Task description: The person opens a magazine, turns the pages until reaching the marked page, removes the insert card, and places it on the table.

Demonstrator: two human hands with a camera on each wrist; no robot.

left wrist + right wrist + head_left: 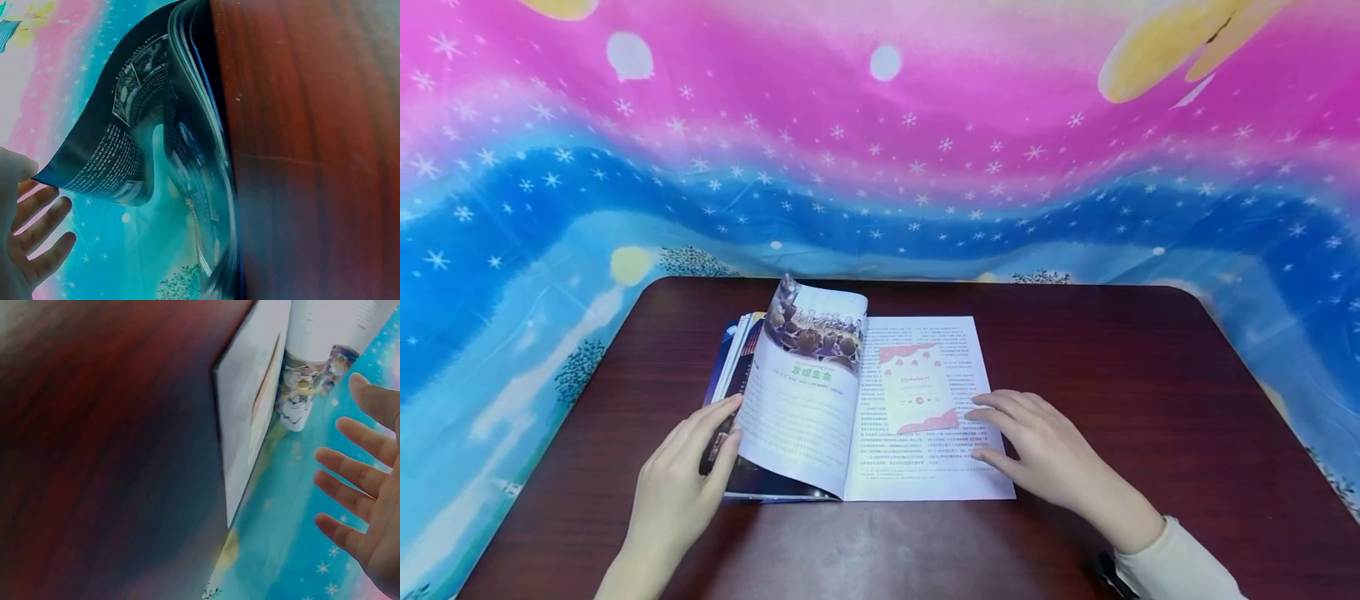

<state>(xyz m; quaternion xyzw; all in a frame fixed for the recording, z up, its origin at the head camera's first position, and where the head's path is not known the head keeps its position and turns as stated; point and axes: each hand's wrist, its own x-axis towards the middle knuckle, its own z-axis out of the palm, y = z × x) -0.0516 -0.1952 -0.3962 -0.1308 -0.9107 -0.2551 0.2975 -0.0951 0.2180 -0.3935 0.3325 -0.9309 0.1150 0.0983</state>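
A magazine (pixel 925 487) lies spread on the table, its left stack of pages thicker at the side. My left hand (pixel 681 475) pinches the outer edge of a raised left page (pixel 797 425) between thumb and index finger; the left wrist view shows that page's dark printed back (pixel 106 156) curving up from the stack. On the right-hand page rests a pink and white card (pixel 917 387) with a strawberry design. Spread fingers of my right hand (pixel 1045 450) hover by that page's right edge, holding nothing; the right wrist view shows the fingers (pixel 353 494) apart from the paper.
The dark reddish-brown wooden table (pixel 1150 375) has rounded far corners. Behind it and along its sides hangs a pink and blue cloth (pixel 880 167) with snowflakes. A dark object (pixel 1108 575) sits by the right sleeve (pixel 1180 567).
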